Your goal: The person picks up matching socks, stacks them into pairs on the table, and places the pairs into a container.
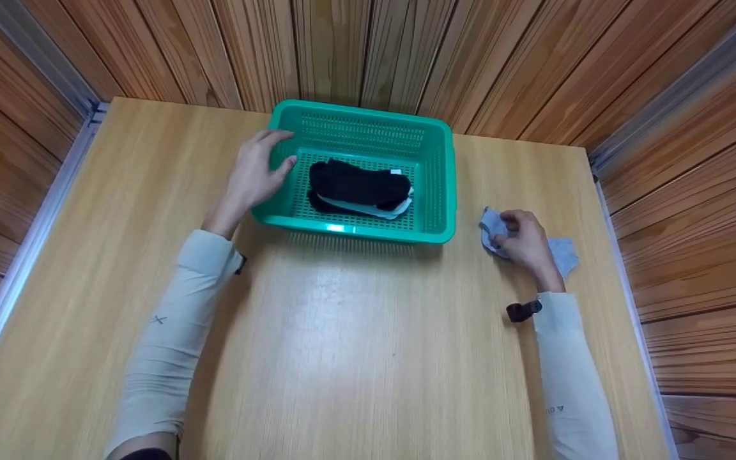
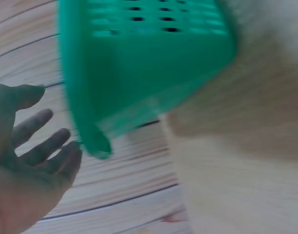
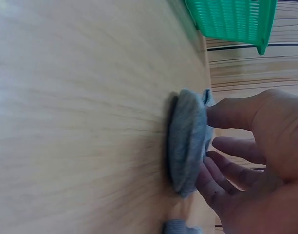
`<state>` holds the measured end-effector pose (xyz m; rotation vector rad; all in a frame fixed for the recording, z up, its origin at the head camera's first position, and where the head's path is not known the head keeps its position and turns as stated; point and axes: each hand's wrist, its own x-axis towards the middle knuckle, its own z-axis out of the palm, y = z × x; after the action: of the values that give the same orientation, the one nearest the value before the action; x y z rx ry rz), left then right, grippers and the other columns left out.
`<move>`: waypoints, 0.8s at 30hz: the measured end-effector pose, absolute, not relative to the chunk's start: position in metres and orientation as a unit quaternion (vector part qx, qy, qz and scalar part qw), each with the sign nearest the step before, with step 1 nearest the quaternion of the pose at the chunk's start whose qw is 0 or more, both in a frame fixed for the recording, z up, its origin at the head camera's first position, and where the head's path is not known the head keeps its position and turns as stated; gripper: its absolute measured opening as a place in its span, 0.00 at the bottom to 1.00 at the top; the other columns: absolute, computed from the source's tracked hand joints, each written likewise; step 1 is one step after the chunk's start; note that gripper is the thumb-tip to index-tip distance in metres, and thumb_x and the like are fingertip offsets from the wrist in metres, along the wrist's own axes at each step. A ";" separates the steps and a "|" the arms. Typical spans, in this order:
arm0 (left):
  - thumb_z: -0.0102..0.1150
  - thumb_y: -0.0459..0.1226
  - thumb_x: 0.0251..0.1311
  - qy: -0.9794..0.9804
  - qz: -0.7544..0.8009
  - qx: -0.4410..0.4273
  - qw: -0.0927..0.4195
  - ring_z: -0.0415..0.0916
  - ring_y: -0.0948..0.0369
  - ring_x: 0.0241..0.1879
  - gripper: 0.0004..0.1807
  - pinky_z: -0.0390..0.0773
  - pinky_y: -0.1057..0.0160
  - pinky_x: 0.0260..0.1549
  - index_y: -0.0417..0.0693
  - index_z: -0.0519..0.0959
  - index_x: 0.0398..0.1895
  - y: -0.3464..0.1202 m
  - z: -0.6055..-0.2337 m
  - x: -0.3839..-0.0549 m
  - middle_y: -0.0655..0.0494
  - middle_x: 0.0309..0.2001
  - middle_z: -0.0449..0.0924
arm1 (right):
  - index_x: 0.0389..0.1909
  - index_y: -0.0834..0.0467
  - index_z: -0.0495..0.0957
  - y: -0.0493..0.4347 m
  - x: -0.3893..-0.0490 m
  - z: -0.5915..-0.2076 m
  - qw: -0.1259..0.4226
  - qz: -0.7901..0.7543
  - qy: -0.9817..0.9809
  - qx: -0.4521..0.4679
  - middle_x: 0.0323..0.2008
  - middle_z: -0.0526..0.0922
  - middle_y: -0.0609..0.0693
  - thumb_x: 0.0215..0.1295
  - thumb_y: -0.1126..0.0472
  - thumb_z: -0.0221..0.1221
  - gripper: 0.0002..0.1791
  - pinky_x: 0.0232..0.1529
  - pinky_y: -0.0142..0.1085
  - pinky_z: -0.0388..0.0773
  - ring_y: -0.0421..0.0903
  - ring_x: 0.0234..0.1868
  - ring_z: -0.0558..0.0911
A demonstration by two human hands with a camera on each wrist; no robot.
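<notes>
My right hand [image 1: 524, 243] is over a folded light-grey sock [image 1: 494, 225] on the right of the table, with thumb and fingers bent round it. In the right wrist view, the thumb touches one end of the sock [image 3: 187, 141] and the fingertips meet it near the other. Another grey sock [image 1: 563, 254] lies partly hidden behind that wrist. My left hand [image 1: 258, 167] is at the left rim of a green plastic basket [image 1: 355, 231], its fingers spread and relaxed, holding nothing. Folded black socks [image 1: 358, 184] lie stacked with pale ones [image 1: 397, 209] inside the basket.
The basket stands at the back of a wooden table [image 1: 342, 358], close to the wood-plank wall [image 1: 368, 51]. Plank walls also rise at both sides, with metal strips [image 1: 29, 255] along the table's side edges.
</notes>
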<state>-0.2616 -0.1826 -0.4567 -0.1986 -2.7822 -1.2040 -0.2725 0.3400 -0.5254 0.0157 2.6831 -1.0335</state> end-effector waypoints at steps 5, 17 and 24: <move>0.57 0.43 0.77 -0.921 -0.387 -0.036 0.026 0.58 0.41 0.81 0.33 0.61 0.39 0.79 0.44 0.62 0.80 -0.189 -0.475 -0.266 0.39 0.82 0.58 | 0.78 0.63 0.62 0.342 -0.272 -0.526 0.148 -0.349 0.925 0.016 0.73 0.65 0.65 0.75 0.63 0.60 0.34 0.73 0.58 0.70 0.64 0.72 0.70; 0.51 0.36 0.79 -0.932 -0.359 0.014 0.044 0.54 0.45 0.83 0.34 0.60 0.44 0.79 0.39 0.55 0.83 -0.178 -0.490 -0.271 0.41 0.84 0.53 | 0.76 0.66 0.64 0.334 -0.271 -0.530 0.136 -0.338 0.931 0.021 0.72 0.64 0.67 0.74 0.62 0.61 0.34 0.73 0.59 0.70 0.64 0.70 0.70; 0.51 0.36 0.79 -0.937 -0.346 0.003 0.052 0.51 0.44 0.84 0.33 0.60 0.44 0.78 0.36 0.57 0.82 -0.176 -0.493 -0.269 0.42 0.85 0.51 | 0.76 0.64 0.65 0.331 -0.266 -0.530 0.127 -0.327 0.936 0.030 0.69 0.67 0.66 0.75 0.61 0.61 0.33 0.72 0.58 0.71 0.63 0.67 0.71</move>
<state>-0.2692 -0.1760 -0.4930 0.0077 -2.8490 -1.0521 -0.2663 0.3313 -0.5296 0.0887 2.7235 -0.9525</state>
